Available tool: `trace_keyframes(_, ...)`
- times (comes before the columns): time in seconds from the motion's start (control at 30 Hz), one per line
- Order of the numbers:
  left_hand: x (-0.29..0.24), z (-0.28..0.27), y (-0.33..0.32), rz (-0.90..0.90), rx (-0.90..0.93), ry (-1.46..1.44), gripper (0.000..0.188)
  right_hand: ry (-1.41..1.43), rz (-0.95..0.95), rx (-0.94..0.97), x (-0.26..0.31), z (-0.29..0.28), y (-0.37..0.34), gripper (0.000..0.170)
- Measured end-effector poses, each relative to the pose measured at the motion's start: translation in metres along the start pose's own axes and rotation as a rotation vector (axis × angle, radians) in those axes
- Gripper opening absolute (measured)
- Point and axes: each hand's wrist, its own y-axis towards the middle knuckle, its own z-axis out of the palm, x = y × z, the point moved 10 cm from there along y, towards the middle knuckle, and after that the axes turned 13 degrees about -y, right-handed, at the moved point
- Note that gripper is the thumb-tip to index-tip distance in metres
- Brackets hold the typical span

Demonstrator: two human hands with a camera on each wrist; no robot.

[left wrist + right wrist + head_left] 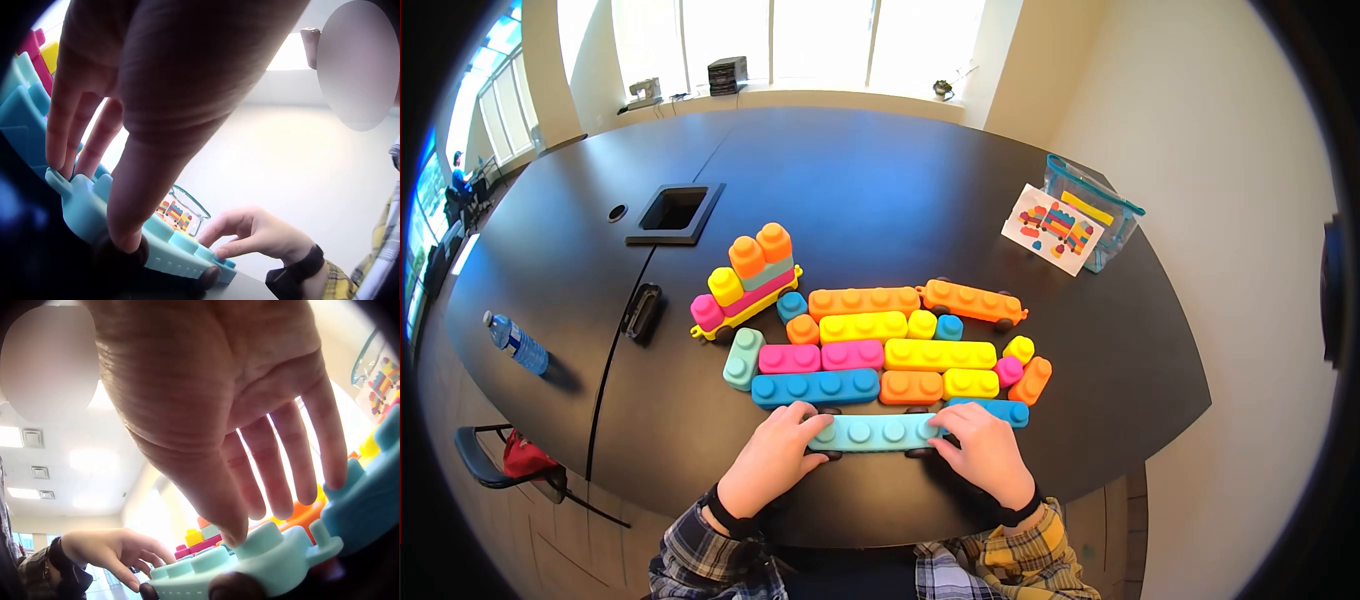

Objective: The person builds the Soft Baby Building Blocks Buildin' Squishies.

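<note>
A light teal wheeled base (876, 432) with studs lies level near the front edge of the table. My left hand (772, 455) grips its left end, thumb on the near side and fingers on the far side. At the right end, my right hand (983, 452) holds it the same way. The left wrist view shows the left thumb against the side of the base (87, 209), above a dark wheel. In the right wrist view the right thumb touches a stud of the base (209, 561) near its hook, with the fingers stretched beyond it.
Just beyond the base are blue (815, 388), orange (911, 387) and yellow (940, 354) blocks in rows. A yellow wheeled base with stacked blocks (745, 290) stands back left, an orange wheeled base (972, 301) behind. A picture card (1052, 229) leans on a clear bag; a bottle (517, 343) stands left.
</note>
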Motion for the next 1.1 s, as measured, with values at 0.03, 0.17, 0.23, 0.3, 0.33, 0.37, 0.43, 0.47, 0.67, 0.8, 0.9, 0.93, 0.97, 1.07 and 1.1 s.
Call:
trace_keyframes(0.03, 0.0, 0.0, 0.0, -0.005, -0.008, 0.004, 0.051, 0.008, -0.009, -0.002, -0.001, 0.003, -0.001, 0.02)
trace_keyframes(0.17, 0.001, -0.002, 0.0, -0.011, -0.029, 0.004, 0.051, 0.044, -0.028, -0.037, 0.0, 0.004, 0.0, 0.014)
trace_keyframes(0.23, 0.002, -0.002, 0.0, -0.015, -0.026, 0.004, 0.051, 0.071, -0.004, -0.053, -0.001, 0.001, 0.0, 0.013)
trace_keyframes(0.3, 0.003, -0.001, 0.0, -0.017, -0.024, 0.002, 0.051, 0.063, 0.003, -0.052, 0.001, 0.001, 0.0, 0.013)
trace_keyframes(0.33, 0.003, -0.001, 0.0, -0.018, -0.025, 0.003, 0.051, 0.055, 0.009, -0.05, 0.002, 0.001, 0.0, 0.013)
trace_keyframes(0.37, 0.003, -0.001, 0.0, -0.02, -0.025, 0.005, 0.051, 0.055, 0.009, -0.05, 0.002, 0.0, 0.0, 0.013)
trace_keyframes(0.43, 0.002, -0.001, 0.0, -0.021, -0.027, 0.001, 0.052, 0.028, 0.001, -0.011, 0.002, 0.002, 0.002, 0.012)
trace_keyframes(0.47, 0.001, -0.002, 0.0, -0.021, -0.029, -0.002, 0.052, 0.028, 0.002, -0.012, 0.0, -0.003, 0.005, 0.012)
trace_keyframes(0.67, 0.001, -0.001, 0.003, -0.008, -0.022, -0.01, 0.051, -0.138, -0.14, -0.045, -0.011, -0.039, 0.074, 0.021)
trace_keyframes(0.8, 0.003, -0.001, 0.003, -0.011, -0.03, -0.011, 0.051, -0.187, -0.16, -0.045, -0.047, -0.002, 0.149, 0.02)
trace_keyframes(0.9, 0.003, 0.001, 0.002, -0.015, -0.027, -0.009, 0.051, -0.277, -0.259, -0.045, -0.055, 0.036, 0.187, 0.018)
trace_keyframes(0.93, 0.002, 0.001, 0.002, -0.022, -0.025, -0.01, 0.051, -0.322, -0.262, -0.021, -0.056, 0.047, 0.195, 0.017)
trace_keyframes(0.97, 0.002, 0.001, 0.002, -0.028, -0.023, -0.009, 0.052, -0.367, -0.265, 0.002, -0.058, 0.056, 0.2, 0.016)
trace_keyframes(1.07, 0.003, 0.002, 0.001, -0.027, -0.021, -0.015, 0.052, -0.358, -0.228, 0.103, -0.067, 0.071, 0.208, 0.015)
trace_keyframes(1.1, 0.004, 0.001, 0.002, -0.029, -0.022, -0.016, 0.052, -0.357, -0.23, 0.104, -0.068, 0.071, 0.21, 0.015)
